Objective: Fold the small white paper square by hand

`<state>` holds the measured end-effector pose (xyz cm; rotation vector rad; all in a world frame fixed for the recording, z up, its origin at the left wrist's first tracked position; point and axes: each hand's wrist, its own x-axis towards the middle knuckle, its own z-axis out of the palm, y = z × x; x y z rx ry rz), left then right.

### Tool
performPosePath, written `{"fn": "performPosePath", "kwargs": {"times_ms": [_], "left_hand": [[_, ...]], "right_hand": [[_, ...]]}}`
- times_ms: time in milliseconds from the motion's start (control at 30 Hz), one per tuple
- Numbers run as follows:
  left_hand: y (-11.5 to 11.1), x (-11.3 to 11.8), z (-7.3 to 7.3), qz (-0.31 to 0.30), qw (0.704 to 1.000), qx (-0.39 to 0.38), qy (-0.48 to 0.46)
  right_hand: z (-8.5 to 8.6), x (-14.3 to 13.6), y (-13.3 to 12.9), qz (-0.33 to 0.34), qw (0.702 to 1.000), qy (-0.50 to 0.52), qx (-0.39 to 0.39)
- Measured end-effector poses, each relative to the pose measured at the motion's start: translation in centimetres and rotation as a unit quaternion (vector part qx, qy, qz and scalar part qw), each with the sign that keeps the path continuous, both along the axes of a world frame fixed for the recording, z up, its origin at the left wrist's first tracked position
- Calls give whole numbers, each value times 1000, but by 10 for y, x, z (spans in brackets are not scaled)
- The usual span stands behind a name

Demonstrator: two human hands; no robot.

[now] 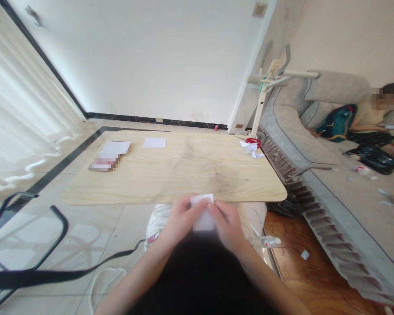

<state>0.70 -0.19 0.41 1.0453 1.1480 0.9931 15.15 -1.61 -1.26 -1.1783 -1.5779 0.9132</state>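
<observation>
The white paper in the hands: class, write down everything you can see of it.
The white paper looks plain and roughly rectangular, with no marks visible; blur hides whether it is folded. The left hand and right hand grip it from either side, thumbs on its face, near the wooden table's closest edge.

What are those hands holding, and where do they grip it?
White paper, gripped near its upper edge by the left hand and the right hand, thumbs on top.
</observation>
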Motion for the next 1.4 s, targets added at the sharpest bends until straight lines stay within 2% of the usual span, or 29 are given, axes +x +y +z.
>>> {"fn": "performPosePath", "kwargs": {"times_ms": [100,400,833,900,933,1000,1033,1067,1167,1200,1267,1300,1333,1367,1400], "left_hand": [[2,-2,1,-4,1000,10,-7],[-2,-2,7,28,997,47,60],[4,-4,-4,32,994,61,83],[12,-12,-5,63,993,66,78],[18,-18,-5,96,990,72,70],[29,-33,-4,215,971,100,16],[34,-40,-4,245,962,120,-8],[38,-45,-4,248,959,133,-18],[41,-50,-4,201,971,125,-7],[40,-49,-4,194,973,124,-4],[38,-48,-3,184,975,126,-6],[36,-49,-2,173,977,124,-4],[34,-53,1,154,981,116,5],[31,-58,3,124,987,102,23],[28,-65,5,77,993,80,48]], "right_hand": [[-4,2,2,10,1000,-11,-1],[-8,1,6,28,998,-53,-14],[-9,0,6,22,990,-138,-2],[-13,2,4,29,986,-167,-7],[-16,4,3,44,982,-186,-11],[-23,8,-1,90,970,-225,-24],[-26,9,-3,113,964,-236,-36],[-28,11,-5,127,962,-237,-50],[-27,11,-7,167,967,-173,-88],[-25,10,-6,201,964,-143,-101],[-23,11,-3,304,938,-107,-126],[-24,14,-1,365,914,-124,-129],[-25,19,1,388,899,-165,-120],[-28,27,3,343,908,-221,-99],[-30,36,4,268,919,-278,-85]]}}
